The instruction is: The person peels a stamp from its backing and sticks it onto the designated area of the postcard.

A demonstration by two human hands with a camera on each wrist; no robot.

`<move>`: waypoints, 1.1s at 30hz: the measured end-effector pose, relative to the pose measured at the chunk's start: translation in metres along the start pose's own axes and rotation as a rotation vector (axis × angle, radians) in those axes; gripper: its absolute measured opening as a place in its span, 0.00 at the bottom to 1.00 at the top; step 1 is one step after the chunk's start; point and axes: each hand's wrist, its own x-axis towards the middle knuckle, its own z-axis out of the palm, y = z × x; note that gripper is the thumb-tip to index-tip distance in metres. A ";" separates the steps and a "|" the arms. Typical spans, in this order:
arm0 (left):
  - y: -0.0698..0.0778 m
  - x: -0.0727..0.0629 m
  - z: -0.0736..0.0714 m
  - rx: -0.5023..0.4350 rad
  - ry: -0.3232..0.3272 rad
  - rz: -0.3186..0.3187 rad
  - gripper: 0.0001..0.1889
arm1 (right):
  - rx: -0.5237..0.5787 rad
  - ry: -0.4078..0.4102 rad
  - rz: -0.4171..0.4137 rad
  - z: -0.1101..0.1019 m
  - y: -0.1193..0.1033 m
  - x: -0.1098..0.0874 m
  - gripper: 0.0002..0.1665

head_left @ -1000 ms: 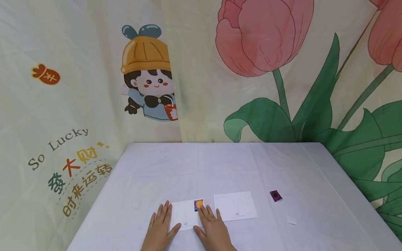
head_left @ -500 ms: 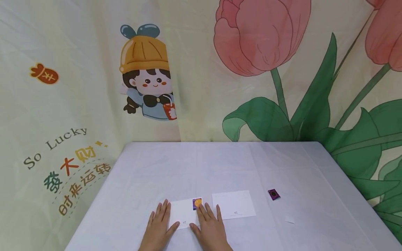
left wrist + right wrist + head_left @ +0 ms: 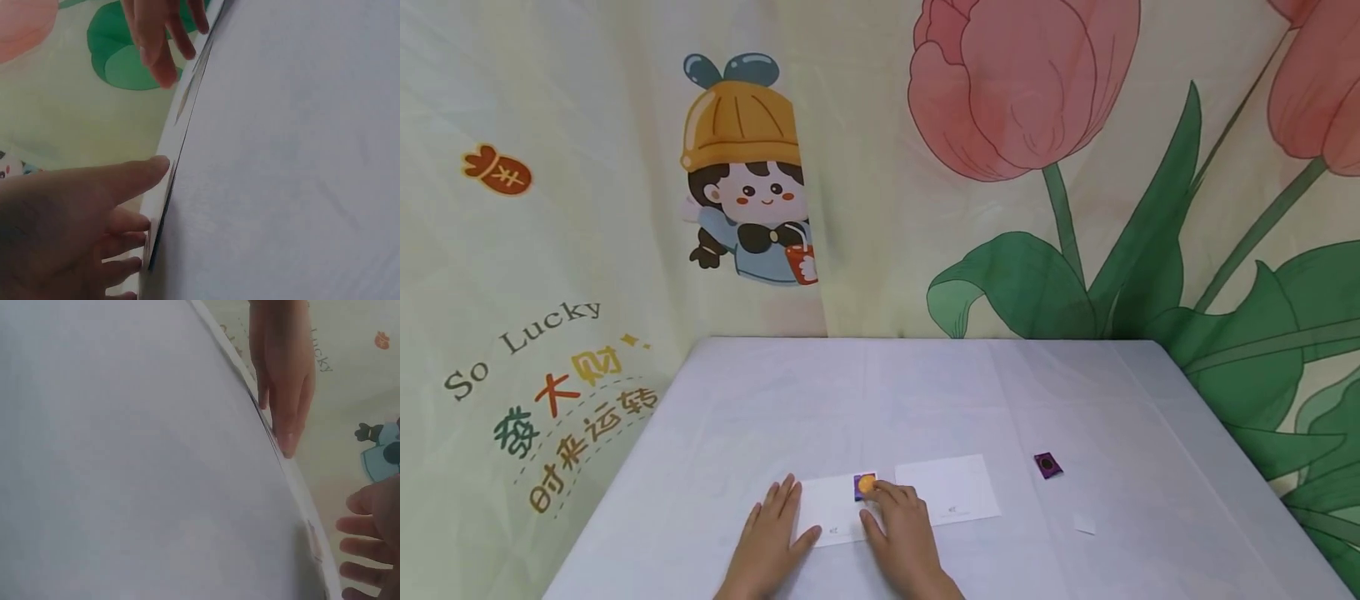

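Observation:
A white postcard-like card (image 3: 831, 508) lies near the front of the table with a small purple-and-orange stamp-like sticker (image 3: 860, 492) at its upper right corner. My left hand (image 3: 767, 533) rests along the card's left side, fingers straight, thumb on its lower part. Over the right side is my right hand (image 3: 904, 533), its fingers slightly bent and the fingertips at the sticker's right edge; nothing is gripped. In the right wrist view the right hand's fingers (image 3: 365, 550) are spread loosely. Both wrist views show the card only as a thin edge.
A second white card (image 3: 951, 493) lies just right of the first. Farther right are a small dark purple square piece (image 3: 1048, 466) and a white paper scrap (image 3: 1084, 525). Behind the white-covered table (image 3: 775, 400) hangs a printed curtain (image 3: 872, 208).
The right hand's fingers, flat and straight before, have bent a little and drawn together at the sticker. The left hand stays on the card. The whole view has shifted slightly.

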 end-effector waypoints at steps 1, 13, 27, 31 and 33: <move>0.002 0.001 -0.002 -0.005 0.000 -0.010 0.37 | 0.030 0.026 0.002 -0.004 0.000 0.001 0.12; 0.067 0.014 -0.014 -0.083 0.234 0.072 0.27 | 0.102 0.265 0.160 -0.083 0.051 0.017 0.09; 0.120 0.009 0.040 0.011 0.266 0.432 0.41 | -0.110 0.147 0.221 -0.154 0.160 -0.017 0.27; 0.121 0.009 0.050 0.081 0.226 0.517 0.41 | -0.147 0.032 0.202 -0.152 0.178 -0.026 0.31; 0.120 0.008 0.058 0.123 0.220 0.575 0.42 | -0.145 -0.006 0.194 -0.149 0.186 -0.030 0.31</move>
